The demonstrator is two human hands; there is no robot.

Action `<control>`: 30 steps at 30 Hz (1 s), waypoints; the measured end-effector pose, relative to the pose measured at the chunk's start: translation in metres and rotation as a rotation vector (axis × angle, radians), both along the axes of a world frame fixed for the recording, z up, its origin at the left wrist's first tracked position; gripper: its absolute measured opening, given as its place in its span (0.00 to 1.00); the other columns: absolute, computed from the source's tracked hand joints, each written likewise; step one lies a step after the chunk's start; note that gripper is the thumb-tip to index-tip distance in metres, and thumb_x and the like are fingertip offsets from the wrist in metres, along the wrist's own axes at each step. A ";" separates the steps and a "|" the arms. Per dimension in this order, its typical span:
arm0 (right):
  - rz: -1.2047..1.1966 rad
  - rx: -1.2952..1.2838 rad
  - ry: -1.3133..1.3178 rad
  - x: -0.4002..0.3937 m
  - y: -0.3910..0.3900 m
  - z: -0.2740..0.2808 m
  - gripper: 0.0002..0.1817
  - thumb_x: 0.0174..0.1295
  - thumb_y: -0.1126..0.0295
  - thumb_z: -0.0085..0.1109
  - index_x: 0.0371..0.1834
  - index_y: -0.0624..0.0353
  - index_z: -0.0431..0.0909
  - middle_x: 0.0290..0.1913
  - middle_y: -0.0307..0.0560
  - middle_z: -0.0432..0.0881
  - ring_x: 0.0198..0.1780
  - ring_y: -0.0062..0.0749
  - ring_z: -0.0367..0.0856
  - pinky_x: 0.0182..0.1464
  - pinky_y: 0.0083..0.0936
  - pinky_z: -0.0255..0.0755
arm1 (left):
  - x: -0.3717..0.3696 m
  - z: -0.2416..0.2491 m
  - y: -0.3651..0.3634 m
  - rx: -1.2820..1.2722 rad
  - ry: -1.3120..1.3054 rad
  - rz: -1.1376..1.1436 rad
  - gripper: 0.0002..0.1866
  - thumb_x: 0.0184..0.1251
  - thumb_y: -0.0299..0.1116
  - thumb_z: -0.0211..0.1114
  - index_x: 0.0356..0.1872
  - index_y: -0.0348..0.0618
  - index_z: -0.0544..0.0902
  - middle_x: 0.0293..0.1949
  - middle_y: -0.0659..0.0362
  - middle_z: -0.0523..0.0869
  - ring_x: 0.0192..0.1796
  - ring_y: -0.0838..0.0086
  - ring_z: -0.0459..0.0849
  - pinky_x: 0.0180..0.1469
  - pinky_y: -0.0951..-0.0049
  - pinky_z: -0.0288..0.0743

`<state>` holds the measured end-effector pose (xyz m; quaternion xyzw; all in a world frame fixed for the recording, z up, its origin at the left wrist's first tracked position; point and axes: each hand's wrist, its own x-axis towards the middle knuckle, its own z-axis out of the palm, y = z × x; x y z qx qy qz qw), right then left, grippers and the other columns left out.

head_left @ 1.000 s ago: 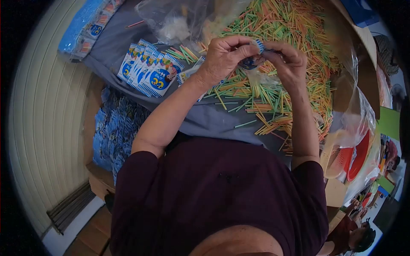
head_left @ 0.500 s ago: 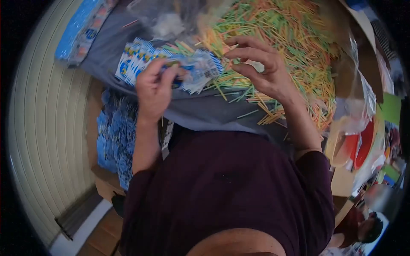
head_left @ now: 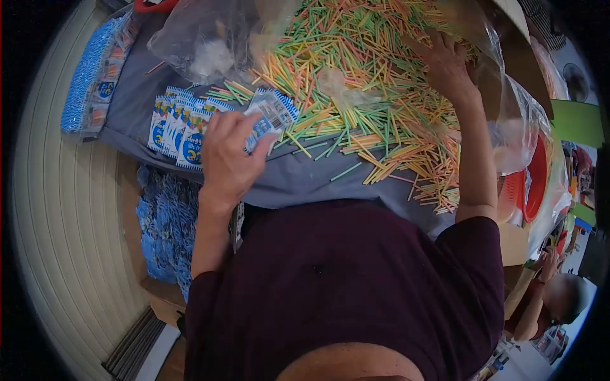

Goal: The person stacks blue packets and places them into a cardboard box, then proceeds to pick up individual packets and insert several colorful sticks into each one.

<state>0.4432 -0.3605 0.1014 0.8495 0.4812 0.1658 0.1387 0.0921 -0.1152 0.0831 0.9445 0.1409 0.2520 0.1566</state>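
Note:
In the head view my left hand point(head_left: 230, 152) has its thumb and fingers around a small blue-and-white printed packet point(head_left: 276, 109). Beside that hand, an overlapping row of similar packets point(head_left: 166, 127) lies on the grey cloth point(head_left: 292, 174). My right hand point(head_left: 445, 66) reaches to the far right of a wide heap of thin coloured sticks point(head_left: 356, 51), green, yellow, orange and pink. Its fingers are spread on the sticks, and I see nothing held in them. A crumpled piece of clear plastic point(head_left: 340, 89) rests on the heap.
Clear plastic bags point(head_left: 203, 44) lie at the back left. A bundle of blue packs point(head_left: 95, 76) stands at the left edge. Below it, a cardboard box point(head_left: 162, 292) holds many blue packets point(head_left: 168, 222). Red baskets point(head_left: 537, 181) and another person point(head_left: 540, 305) are at right.
My right hand has moved away from the packet, right and up onto the stick heap, and its fingers have spread. My left hand has shifted slightly down, still at a packet.

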 end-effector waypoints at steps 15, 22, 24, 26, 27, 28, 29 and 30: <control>-0.201 0.151 0.108 0.022 0.010 -0.050 0.31 0.56 0.66 0.61 0.67 0.46 0.69 0.56 0.57 0.78 0.60 0.54 0.76 0.58 0.52 0.71 | 0.022 -0.035 -0.023 0.071 -0.114 -0.028 0.07 0.50 0.23 0.67 0.32 0.39 0.84 0.30 0.55 0.81 0.34 0.59 0.81 0.35 0.63 0.75; -0.275 0.404 0.588 0.021 0.020 -0.046 0.30 0.59 0.70 0.58 0.68 0.54 0.66 0.46 0.61 0.83 0.47 0.57 0.83 0.49 0.47 0.76 | 0.019 -0.025 -0.008 -0.383 -0.024 -0.020 0.04 0.56 0.25 0.70 0.32 0.37 0.85 0.29 0.54 0.82 0.34 0.58 0.82 0.38 0.61 0.74; -0.166 0.586 0.711 0.029 0.013 -0.054 0.32 0.61 0.68 0.58 0.71 0.55 0.64 0.49 0.62 0.83 0.50 0.51 0.83 0.52 0.41 0.75 | 0.020 -0.027 -0.008 -0.387 -0.063 -0.026 0.04 0.55 0.24 0.70 0.32 0.37 0.85 0.30 0.55 0.82 0.34 0.59 0.82 0.37 0.62 0.73; -0.102 0.598 0.741 0.026 0.002 -0.048 0.35 0.61 0.64 0.60 0.73 0.56 0.63 0.50 0.62 0.83 0.49 0.53 0.84 0.52 0.44 0.75 | 0.023 -0.028 -0.009 -0.393 -0.104 -0.036 0.05 0.54 0.23 0.70 0.33 0.37 0.86 0.30 0.56 0.82 0.35 0.59 0.82 0.37 0.62 0.73; -0.034 0.615 0.777 0.022 -0.001 -0.041 0.38 0.61 0.59 0.63 0.74 0.57 0.62 0.51 0.62 0.84 0.49 0.55 0.84 0.52 0.47 0.75 | 0.023 -0.028 -0.009 -0.268 -0.188 -0.048 0.06 0.53 0.22 0.70 0.33 0.38 0.86 0.30 0.57 0.82 0.36 0.60 0.81 0.37 0.63 0.73; -0.036 0.610 0.774 0.018 -0.002 -0.035 0.38 0.61 0.59 0.63 0.74 0.57 0.62 0.51 0.62 0.84 0.49 0.55 0.84 0.52 0.47 0.75 | 0.023 -0.028 -0.010 -0.145 -0.269 -0.059 0.06 0.51 0.22 0.70 0.33 0.38 0.86 0.31 0.58 0.82 0.37 0.61 0.81 0.37 0.64 0.73; -0.032 0.573 0.755 0.014 -0.003 -0.029 0.35 0.60 0.56 0.64 0.70 0.58 0.67 0.51 0.62 0.84 0.51 0.55 0.83 0.54 0.51 0.73 | 0.023 -0.030 -0.011 -0.151 -0.271 -0.059 0.06 0.51 0.22 0.70 0.33 0.38 0.86 0.31 0.58 0.82 0.37 0.61 0.81 0.37 0.64 0.73; -0.027 0.536 0.735 0.012 -0.002 -0.022 0.34 0.59 0.53 0.65 0.66 0.59 0.73 0.52 0.61 0.84 0.52 0.56 0.83 0.57 0.54 0.70 | 0.023 -0.031 -0.012 -0.057 -0.244 -0.070 0.07 0.51 0.22 0.70 0.33 0.39 0.86 0.31 0.58 0.81 0.37 0.62 0.80 0.37 0.64 0.73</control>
